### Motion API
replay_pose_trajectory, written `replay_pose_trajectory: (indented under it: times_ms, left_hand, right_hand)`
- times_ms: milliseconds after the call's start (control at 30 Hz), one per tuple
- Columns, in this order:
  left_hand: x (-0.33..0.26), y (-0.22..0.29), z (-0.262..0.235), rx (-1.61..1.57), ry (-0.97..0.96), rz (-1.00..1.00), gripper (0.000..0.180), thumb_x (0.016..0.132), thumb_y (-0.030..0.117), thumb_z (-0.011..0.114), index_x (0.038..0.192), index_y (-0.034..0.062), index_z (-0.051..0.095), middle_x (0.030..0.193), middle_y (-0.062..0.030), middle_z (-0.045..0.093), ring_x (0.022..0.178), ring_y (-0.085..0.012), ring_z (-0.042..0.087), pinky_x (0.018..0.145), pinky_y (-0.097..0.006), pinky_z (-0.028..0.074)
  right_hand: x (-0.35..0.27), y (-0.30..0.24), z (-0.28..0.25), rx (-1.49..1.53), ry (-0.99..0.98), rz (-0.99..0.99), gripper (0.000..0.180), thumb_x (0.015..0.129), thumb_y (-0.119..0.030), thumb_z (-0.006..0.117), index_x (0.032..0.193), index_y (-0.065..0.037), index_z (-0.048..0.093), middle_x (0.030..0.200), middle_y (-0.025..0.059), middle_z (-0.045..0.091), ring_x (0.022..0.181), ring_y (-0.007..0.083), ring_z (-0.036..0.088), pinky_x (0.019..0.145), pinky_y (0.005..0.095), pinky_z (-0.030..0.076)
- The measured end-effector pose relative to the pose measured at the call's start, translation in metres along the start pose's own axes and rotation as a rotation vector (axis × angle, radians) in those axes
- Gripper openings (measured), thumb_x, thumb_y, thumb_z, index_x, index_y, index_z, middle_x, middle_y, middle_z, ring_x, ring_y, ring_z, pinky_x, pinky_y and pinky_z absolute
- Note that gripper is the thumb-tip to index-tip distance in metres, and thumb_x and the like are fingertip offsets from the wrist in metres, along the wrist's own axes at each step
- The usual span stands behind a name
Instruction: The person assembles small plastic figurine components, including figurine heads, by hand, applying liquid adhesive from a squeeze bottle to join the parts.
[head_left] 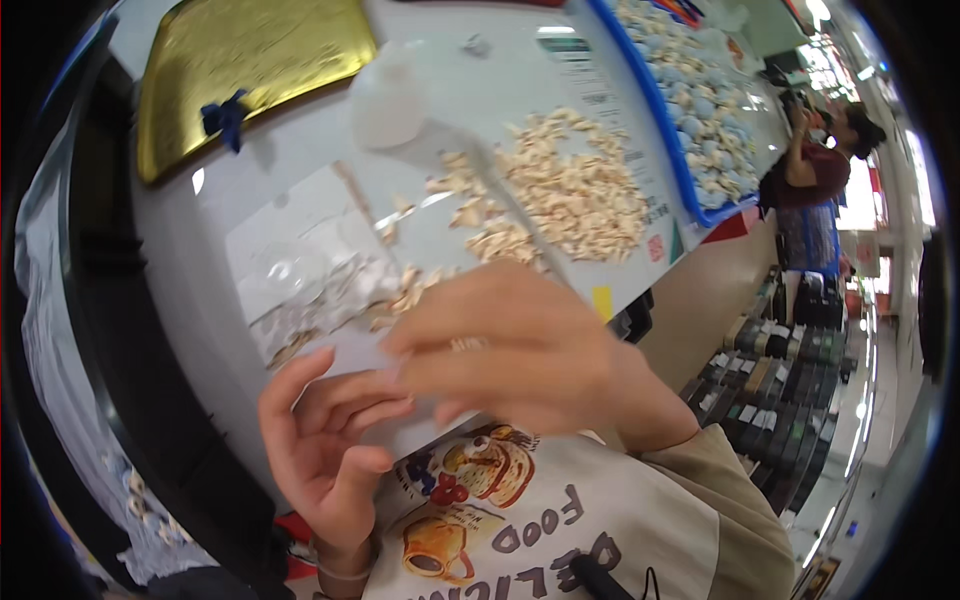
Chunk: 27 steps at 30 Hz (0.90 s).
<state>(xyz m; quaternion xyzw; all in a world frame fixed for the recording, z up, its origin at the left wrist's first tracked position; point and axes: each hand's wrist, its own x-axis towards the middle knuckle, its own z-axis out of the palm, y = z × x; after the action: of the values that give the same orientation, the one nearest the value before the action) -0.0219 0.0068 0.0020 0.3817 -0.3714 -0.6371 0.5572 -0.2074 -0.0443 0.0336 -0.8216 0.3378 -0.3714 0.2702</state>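
White bench [190, 260]: it fills the middle of a wide, curved indoor view.
Gold tray [265, 70]: at the far left of the bench, a dark blue bow [226, 118] on its near edge.
White sheet [285, 225]: nearer, with pale scraps and a clear round dish [283, 270] on it.
Left hand [335, 450]: just on the near side of the sheet; thumb apart from the half-curled fingers, nothing visibly pinched.
Right hand [510, 350]: blurred, crossing over towards the left fingertips; whether its fingers pinch anything, or touch the left hand, I cannot tell.
Pale pieces [590, 215]: small, heaped beyond the right hand; a thinner trail slants from the heap down and left towards its knuckles. Right hand is the nearer one to the heap.
Blue tray [690, 185]: right of the heap, long side running away from the wearer, full of bluish and cream pieces.
Person [820, 175]: far right, standing in a dark red top.
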Motion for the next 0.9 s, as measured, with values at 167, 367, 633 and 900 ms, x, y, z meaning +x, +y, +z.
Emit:
replay_pose_trajectory:
  times_ms: [167,367,633,900]
  left_hand:
    - [0.0,-0.002,-0.003,0.124,-0.029,0.041,0.056,0.087,0.031,0.063,0.121,-0.0063,0.038,0.097,-0.022,0.06,0.088,-0.0279,0.063,0.076,-0.035,0.054]
    - [0.004,-0.002,0.003,0.184,-0.013,0.049,0.041,0.09,0.026,0.058,0.112,-0.0062,0.044,0.093,-0.02,0.059,0.082,-0.024,0.062,0.071,-0.033,0.053]
    - [0.0,-0.002,0.002,0.249,0.036,0.059,0.023,0.09,0.012,0.053,0.105,-0.005,0.048,0.09,-0.0164,0.056,0.075,-0.0202,0.061,0.063,-0.03,0.052]
    - [0.001,-0.002,0.005,0.279,0.016,0.067,0.016,0.09,0.01,0.05,0.101,-0.002,0.05,0.089,-0.0121,0.054,0.071,-0.0169,0.054,0.06,-0.027,0.046]
  right_hand:
    - [-0.048,0.052,-0.126,-0.61,0.376,0.261,0.03,0.071,0.004,0.066,0.101,-0.002,0.065,0.106,0.0096,0.063,0.093,0.0227,0.061,0.08,0.0304,0.048]
    - [-0.093,0.09,-0.192,-0.967,0.329,0.402,0.025,0.081,-0.005,0.06,0.106,-0.007,0.063,0.107,0.0099,0.059,0.101,0.0274,0.054,0.089,0.0334,0.042]
    - [-0.09,0.111,-0.223,-1.103,0.391,0.324,0.023,0.085,-0.017,0.058,0.106,-0.008,0.063,0.111,0.0089,0.057,0.106,0.0261,0.052,0.09,0.0346,0.041]
    - [-0.091,0.127,-0.236,-0.972,0.489,0.363,0.027,0.089,-0.024,0.054,0.108,-0.008,0.063,0.112,0.0123,0.058,0.107,0.0285,0.053,0.093,0.0358,0.039]
